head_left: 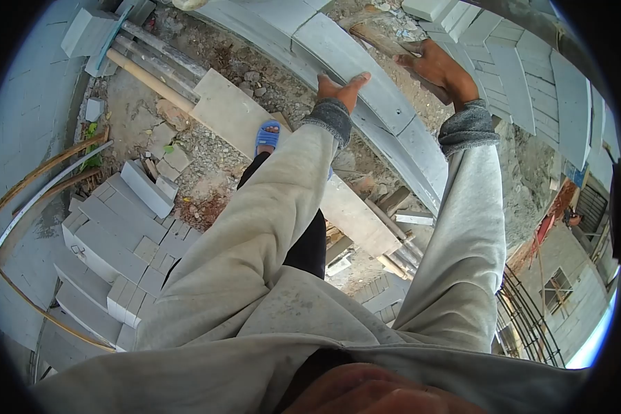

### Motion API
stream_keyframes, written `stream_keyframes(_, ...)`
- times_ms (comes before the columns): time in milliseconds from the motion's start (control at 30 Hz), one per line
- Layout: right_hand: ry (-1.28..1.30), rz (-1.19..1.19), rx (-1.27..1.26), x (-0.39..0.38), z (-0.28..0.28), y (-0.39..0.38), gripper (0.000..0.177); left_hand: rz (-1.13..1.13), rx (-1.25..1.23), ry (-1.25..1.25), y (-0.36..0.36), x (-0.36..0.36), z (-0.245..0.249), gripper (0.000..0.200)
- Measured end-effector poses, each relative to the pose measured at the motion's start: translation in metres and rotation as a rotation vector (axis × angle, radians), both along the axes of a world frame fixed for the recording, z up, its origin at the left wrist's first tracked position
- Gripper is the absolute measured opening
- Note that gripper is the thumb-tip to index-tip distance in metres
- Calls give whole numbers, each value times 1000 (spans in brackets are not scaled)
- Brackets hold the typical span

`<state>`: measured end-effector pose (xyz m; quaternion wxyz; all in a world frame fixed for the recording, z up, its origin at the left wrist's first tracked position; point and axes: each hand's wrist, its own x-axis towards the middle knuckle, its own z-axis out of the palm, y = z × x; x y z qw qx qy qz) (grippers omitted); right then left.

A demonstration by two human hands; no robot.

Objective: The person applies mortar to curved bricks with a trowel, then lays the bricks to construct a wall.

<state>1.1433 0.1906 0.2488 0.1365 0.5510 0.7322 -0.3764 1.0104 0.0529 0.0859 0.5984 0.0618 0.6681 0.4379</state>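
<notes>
My left hand (341, 90) rests against the near side of a long pale grey block (355, 72) on top of a curved block wall (269, 21). Its thumb and a finger are spread apart; the other fingers are hidden. Beyond the block, my right hand (447, 72) is curled over a narrow, mortar-stained wooden board (379, 40) lying along the far side of the wall. Part of that board is hidden under the palm. Both sleeves are pale grey with dark cuffs.
I stand in blue slippers (267, 136) on a plank (231, 110) laid over poles (152, 76). Stacked grey blocks (110, 228) stand at the left, with rubble (207, 179) between. More blocks (524, 76) line the upper right; steel bars (531, 317) stick out lower right.
</notes>
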Motion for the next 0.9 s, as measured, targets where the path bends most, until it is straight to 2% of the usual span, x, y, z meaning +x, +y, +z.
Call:
stream_keyframes(133,-46,0,35,7,-15,0,70,52,14,20,-2,3,-9,107)
stream_keyframes(267,-63,-11,47,2,-19,-5,67,-19,-9,-34,-1,-4,0,120)
stream_keyframes(433,-59,-23,-13,5,-26,-5,64,27,-40,-20,0,-3,16,113)
stream_keyframes(533,-102,139,175,9,-42,-8,62,7,-4,39,0,-2,0,116)
stream_keyframes(667,-12,69,107,23,-44,-7,62,-10,-7,56,1,-2,-2,122)
stream_keyframes(767,-63,26,104,20,-46,-9,58,5,-11,70,-1,-3,-5,125)
stream_keyframes(867,-215,210,210,15,-53,-10,48,16,-36,91,0,0,-3,125)
stream_keyframes(900,-185,204,195,15,-52,-11,48,18,-37,87,0,1,-2,125)
